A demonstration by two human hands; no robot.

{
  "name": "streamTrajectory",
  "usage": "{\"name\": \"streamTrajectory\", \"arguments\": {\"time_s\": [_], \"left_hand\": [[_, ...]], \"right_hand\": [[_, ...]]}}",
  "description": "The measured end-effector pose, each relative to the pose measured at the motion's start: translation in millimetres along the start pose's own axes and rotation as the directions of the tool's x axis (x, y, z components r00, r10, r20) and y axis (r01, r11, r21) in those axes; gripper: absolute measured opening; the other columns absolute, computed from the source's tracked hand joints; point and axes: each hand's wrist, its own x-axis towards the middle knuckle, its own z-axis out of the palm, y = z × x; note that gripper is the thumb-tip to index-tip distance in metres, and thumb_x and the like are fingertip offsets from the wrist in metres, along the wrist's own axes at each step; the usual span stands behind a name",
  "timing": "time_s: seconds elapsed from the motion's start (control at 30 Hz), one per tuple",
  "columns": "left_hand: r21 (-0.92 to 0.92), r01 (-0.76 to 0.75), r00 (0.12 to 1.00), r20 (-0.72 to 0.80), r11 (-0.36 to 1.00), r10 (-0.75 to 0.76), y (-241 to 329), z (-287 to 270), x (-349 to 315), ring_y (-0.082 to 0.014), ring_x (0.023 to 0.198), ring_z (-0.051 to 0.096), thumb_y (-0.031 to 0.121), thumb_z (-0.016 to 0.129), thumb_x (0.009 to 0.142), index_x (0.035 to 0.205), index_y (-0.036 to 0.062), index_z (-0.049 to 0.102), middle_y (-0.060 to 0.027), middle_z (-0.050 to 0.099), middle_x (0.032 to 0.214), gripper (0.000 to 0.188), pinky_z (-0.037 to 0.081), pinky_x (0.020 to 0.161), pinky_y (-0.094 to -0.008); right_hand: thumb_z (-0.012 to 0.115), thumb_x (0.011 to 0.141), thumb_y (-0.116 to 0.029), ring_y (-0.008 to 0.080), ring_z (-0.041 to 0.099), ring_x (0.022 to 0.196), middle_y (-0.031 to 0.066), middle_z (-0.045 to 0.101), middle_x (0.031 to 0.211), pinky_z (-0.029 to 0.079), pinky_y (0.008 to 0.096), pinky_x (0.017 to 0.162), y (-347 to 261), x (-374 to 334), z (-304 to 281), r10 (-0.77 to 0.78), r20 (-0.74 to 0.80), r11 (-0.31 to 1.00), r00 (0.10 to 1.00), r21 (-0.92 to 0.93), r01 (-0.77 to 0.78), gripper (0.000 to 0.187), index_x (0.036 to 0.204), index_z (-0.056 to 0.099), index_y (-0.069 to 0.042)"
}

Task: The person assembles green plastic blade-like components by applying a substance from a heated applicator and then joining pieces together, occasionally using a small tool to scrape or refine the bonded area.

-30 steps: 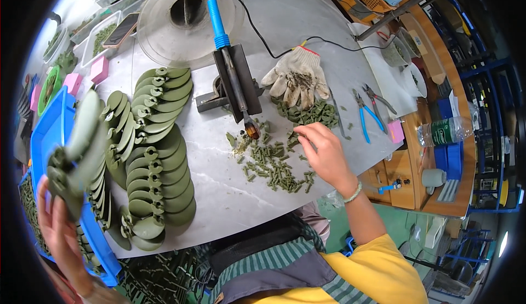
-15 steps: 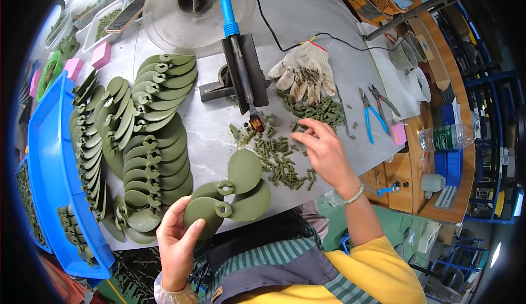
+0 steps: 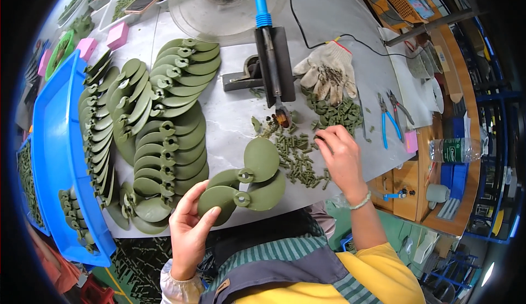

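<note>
My left hand (image 3: 189,230) pinches the blade edge of dull green propellers (image 3: 262,158). Two round hubs with holes show among their wide, overlapping blades above the table's front edge. My right hand (image 3: 344,158) is apart from them, thumb and fingertips together beside a heap of small green pieces (image 3: 337,112); whatever it holds, if anything, is too small to make out. Between the hands lie many short green pegs (image 3: 298,164). Behind them a blue-handled soldering iron (image 3: 263,8) leans in a black metal stand (image 3: 282,65), its browned tip pointing toward me.
Rows of green propellers (image 3: 189,156) cover the table's left side, beside a blue tray (image 3: 52,134). A soiled work glove (image 3: 329,68), blue-handled pliers (image 3: 390,128) and a plastic bottle (image 3: 455,150) are to the right. A black cord (image 3: 304,35) crosses the back, near a clear round disc (image 3: 183,8).
The view has shifted, so the table things appear farther right. My left hand still holds the propellers, and my right fingertips have drawn closer together near the green heap.
</note>
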Motion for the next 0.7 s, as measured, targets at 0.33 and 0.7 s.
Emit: {"name": "streamTrajectory", "arguments": {"time_s": [0.33,0.7], "left_hand": [[-0.036,0.059,0.998,-0.003,0.998,-0.059,-6,-7,7,-0.0139,0.103,0.066,-0.005,0.066,0.091,0.131,-0.0059,0.051,-0.0114,0.068,0.114,0.044,0.053,0.087,-0.0245],[-0.099,0.043,0.999,-0.027,0.994,-0.046,-7,-5,14,-0.0162,0.106,0.065,-0.004,0.065,0.09,0.132,-0.0058,0.05,-0.013,0.068,0.118,0.044,0.051,0.093,-0.0276]], "right_hand": [[0.069,0.089,-0.001,0.0138,0.071,0.086,0.0082,0.072,0.094,0.056,0.0254,0.076,-18,14,-30,0.338,0.345,0.663,0.876,0.573,-0.482,0.021,0.11,0.069,0.004],[0.072,0.082,0.0,0.0147,0.067,0.076,0.0072,0.069,0.089,0.053,0.0273,0.071,-66,42,-15,0.06,0.053,0.967,0.997,0.245,-0.071,0.016,0.098,0.067,0.001]]}}
